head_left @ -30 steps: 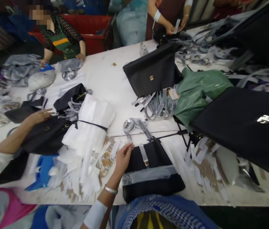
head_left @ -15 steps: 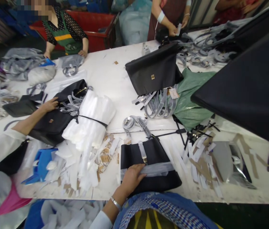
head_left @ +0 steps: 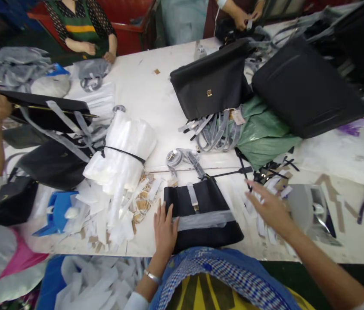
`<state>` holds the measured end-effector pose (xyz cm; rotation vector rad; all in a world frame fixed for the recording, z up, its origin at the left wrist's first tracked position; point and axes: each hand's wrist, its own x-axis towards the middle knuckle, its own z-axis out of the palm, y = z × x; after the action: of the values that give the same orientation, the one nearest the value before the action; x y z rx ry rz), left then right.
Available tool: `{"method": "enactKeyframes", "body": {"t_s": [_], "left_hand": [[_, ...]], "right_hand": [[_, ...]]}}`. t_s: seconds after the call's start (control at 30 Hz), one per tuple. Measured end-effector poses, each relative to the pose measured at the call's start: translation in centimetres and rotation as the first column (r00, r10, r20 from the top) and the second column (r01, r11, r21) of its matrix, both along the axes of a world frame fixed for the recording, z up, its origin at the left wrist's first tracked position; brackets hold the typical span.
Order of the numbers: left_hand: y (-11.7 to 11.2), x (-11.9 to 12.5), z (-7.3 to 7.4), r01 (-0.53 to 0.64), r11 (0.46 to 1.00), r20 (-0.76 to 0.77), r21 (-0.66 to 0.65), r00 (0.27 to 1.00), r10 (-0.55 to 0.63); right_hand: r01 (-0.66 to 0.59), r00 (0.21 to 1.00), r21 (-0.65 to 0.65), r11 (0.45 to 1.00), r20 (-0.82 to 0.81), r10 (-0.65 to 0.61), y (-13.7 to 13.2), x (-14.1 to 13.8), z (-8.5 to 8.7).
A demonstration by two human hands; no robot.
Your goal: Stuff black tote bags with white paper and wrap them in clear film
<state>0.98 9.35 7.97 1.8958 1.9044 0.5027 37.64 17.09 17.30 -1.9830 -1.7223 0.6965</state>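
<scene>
A small black handbag (head_left: 201, 215) with a grey wrapped strap and a clear plastic band lies at the near table edge in front of me. My left hand (head_left: 164, 230) rests flat on its left edge, fingers stretched out. My right hand (head_left: 267, 206) hovers open over paper strips (head_left: 261, 224) just right of the bag, fingers spread, holding nothing. A large black bag (head_left: 304, 86) lies on the pile at the far right.
A bundle of white plastic sleeves (head_left: 120, 155) tied with a black band lies left of the bag. A green plastic bag (head_left: 266, 133), grey straps (head_left: 217, 135) and another black bag (head_left: 210, 84) lie beyond. A person's arm at left lifts a black bag (head_left: 46, 114). Other people work at the far edge.
The large black bag has gone from the air at right onto the far-right pile, and my right hand has come back empty. My left hand slid to the small bag's left edge.
</scene>
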Motion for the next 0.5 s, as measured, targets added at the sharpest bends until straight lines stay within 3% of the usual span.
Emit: {"method": "enactKeyframes", "body": {"t_s": [0.07, 0.1, 0.2, 0.3, 0.5], "left_hand": [[-0.2, -1.1, -0.9, -0.154, 0.985, 0.106, -0.074, 0.981, 0.162], [-0.2, -1.5, -1.4, -0.215, 0.964, 0.174, -0.159, 0.955, 0.241], [-0.1, -2.7, -2.6, -0.281, 0.853, 0.306, -0.439, 0.846, 0.437], [0.3, -3.5, -3.2, -0.249, 0.799, 0.336, -0.548, 0.809, 0.482], [3.2, -4.1, -3.5, -0.247, 0.801, 0.405, -0.545, 0.76, 0.509]], "right_hand": [[-0.032, 0.998, -0.106, 0.994, -0.049, 0.027, -3.3, -3.4, -4.7], [0.006, 0.996, -0.202, 0.979, -0.084, -0.023, -4.7, -4.7, -6.8], [0.083, 0.987, -0.317, 0.945, -0.105, -0.122, -6.7, -6.2, -11.4], [0.112, 0.984, -0.34, 0.934, -0.094, -0.152, -6.4, -5.7, -12.9], [0.096, 0.972, -0.454, 0.886, -0.15, -0.182, -4.4, -4.1, -12.2]]}}
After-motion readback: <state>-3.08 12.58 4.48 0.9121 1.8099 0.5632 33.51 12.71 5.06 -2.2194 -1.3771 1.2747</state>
